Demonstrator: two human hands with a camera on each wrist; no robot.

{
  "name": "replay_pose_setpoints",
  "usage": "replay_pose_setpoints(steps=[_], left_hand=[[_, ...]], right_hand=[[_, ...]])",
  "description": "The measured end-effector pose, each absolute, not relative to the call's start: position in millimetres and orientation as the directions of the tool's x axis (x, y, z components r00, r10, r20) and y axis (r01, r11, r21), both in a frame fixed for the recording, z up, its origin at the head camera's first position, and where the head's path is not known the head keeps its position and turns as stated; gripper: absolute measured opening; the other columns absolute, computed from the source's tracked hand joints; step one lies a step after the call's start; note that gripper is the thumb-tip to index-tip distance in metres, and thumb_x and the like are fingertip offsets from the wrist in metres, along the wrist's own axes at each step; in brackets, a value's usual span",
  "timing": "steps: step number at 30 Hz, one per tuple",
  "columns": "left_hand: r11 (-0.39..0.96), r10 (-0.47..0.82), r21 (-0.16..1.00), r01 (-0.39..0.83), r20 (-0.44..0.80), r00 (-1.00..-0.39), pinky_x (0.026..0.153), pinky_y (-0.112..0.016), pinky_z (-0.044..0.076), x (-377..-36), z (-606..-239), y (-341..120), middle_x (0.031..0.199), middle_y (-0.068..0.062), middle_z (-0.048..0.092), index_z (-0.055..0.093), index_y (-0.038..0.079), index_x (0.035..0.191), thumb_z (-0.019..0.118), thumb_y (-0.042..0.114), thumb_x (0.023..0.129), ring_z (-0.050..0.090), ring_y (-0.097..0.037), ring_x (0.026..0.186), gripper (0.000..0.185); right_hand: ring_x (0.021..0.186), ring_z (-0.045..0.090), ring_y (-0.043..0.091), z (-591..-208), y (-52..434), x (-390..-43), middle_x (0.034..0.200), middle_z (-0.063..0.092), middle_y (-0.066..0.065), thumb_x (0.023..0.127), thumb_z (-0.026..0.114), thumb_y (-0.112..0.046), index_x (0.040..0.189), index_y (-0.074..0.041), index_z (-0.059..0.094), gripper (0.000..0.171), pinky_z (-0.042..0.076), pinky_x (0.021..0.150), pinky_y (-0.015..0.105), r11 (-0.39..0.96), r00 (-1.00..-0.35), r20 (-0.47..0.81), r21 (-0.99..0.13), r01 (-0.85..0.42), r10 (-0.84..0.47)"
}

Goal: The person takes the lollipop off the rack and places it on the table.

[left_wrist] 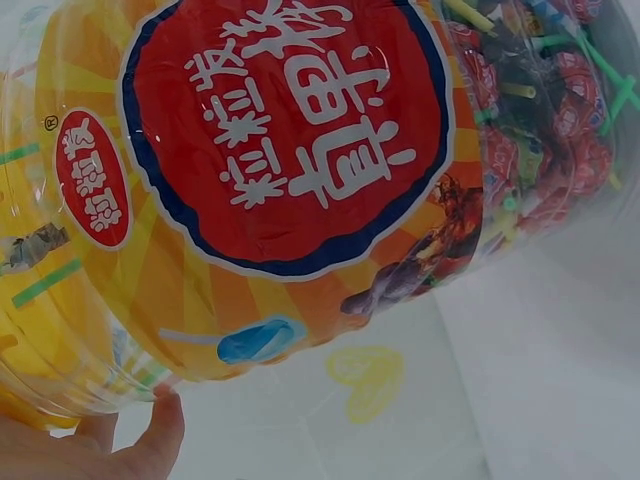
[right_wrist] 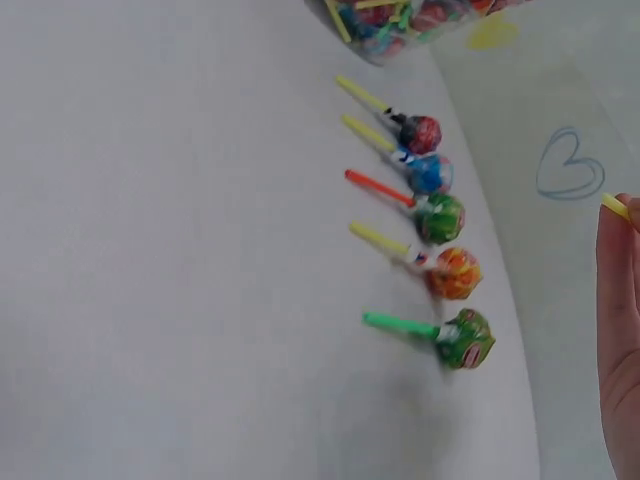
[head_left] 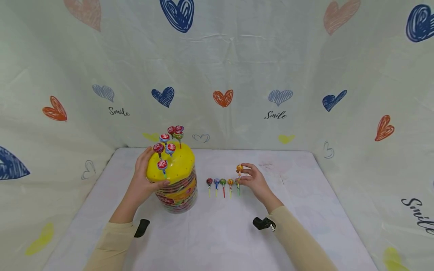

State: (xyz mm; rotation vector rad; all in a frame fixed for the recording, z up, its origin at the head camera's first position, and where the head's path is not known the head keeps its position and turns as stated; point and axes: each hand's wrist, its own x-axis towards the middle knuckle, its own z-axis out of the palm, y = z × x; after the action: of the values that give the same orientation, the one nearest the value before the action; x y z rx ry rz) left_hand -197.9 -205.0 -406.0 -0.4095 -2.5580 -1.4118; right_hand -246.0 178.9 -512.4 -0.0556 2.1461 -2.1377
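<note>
A clear jar of lollipops (head_left: 178, 192) with a yellow lid (head_left: 176, 165) stands left of centre on the table; several wrapped lollipops (head_left: 166, 145) stand upright in the lid. My left hand (head_left: 146, 174) grips the lid's rim, thumb at the front. In the left wrist view the jar's red label (left_wrist: 290, 130) fills the frame and my thumb (left_wrist: 135, 445) lies under it. My right hand (head_left: 245, 176) pinches an orange lollipop (head_left: 239, 168) by its stick, head up, just above the right end of a row of lollipops (head_left: 223, 183). That row (right_wrist: 440, 218) lies beside my finger (right_wrist: 620, 330).
The white table (head_left: 217, 233) is boxed in by heart-printed cloth walls (head_left: 223, 75) at the back and both sides. Black wrist mounts (head_left: 263, 223) sit on both sleeves. The jar's base (right_wrist: 420, 18) shows at the top of the right wrist view.
</note>
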Motion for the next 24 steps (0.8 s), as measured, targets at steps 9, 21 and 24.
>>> replay_pose_setpoints(steps=[9, 21, 24], left_hand=[[0.507, 0.143, 0.798, 0.326, 0.295, -0.945, 0.109, -0.063, 0.026, -197.7, -405.9, -205.2, 0.16, -0.012, 0.004, 0.019, 0.006, 0.153, 0.082, 0.017, 0.08, 0.015, -0.042, 0.14, 0.097], [0.507, 0.142, 0.798, 0.326, 0.296, -0.945, 0.109, -0.063, 0.026, -197.2, -405.5, -205.2, 0.16, -0.012, 0.003, 0.019, 0.007, 0.154, 0.082, 0.017, 0.08, 0.015, -0.042, 0.14, 0.097], [0.503, 0.145, 0.8, 0.326, 0.293, -0.945, 0.109, -0.064, 0.025, -197.6, -406.5, -205.2, 0.16, -0.012, 0.003, 0.019, 0.007, 0.154, 0.082, 0.017, 0.08, 0.015, -0.043, 0.14, 0.098]], right_hand=[[0.092, 0.066, 0.028, -534.6, 203.6, -246.1, 0.13, 0.051, 0.025, 0.081, 0.066, 0.016, 0.14, -0.001, 0.043, 0.066, 0.058, 0.075, 0.035, 0.095, -0.987, -0.111, -0.99, 0.101, -0.114], [0.087, 0.065, 0.022, -555.4, 216.2, -247.6, 0.124, 0.055, 0.025, 0.078, 0.068, 0.018, 0.136, 0.003, 0.049, 0.063, 0.057, 0.071, 0.032, 0.214, -0.98, -0.172, -0.966, 0.147, -0.103], [0.085, 0.065, 0.02, -558.2, 217.9, -247.4, 0.122, 0.056, 0.023, 0.077, 0.07, 0.017, 0.136, 0.002, 0.05, 0.064, 0.056, 0.07, 0.031, 0.253, -0.979, -0.179, -0.956, 0.149, -0.099]])
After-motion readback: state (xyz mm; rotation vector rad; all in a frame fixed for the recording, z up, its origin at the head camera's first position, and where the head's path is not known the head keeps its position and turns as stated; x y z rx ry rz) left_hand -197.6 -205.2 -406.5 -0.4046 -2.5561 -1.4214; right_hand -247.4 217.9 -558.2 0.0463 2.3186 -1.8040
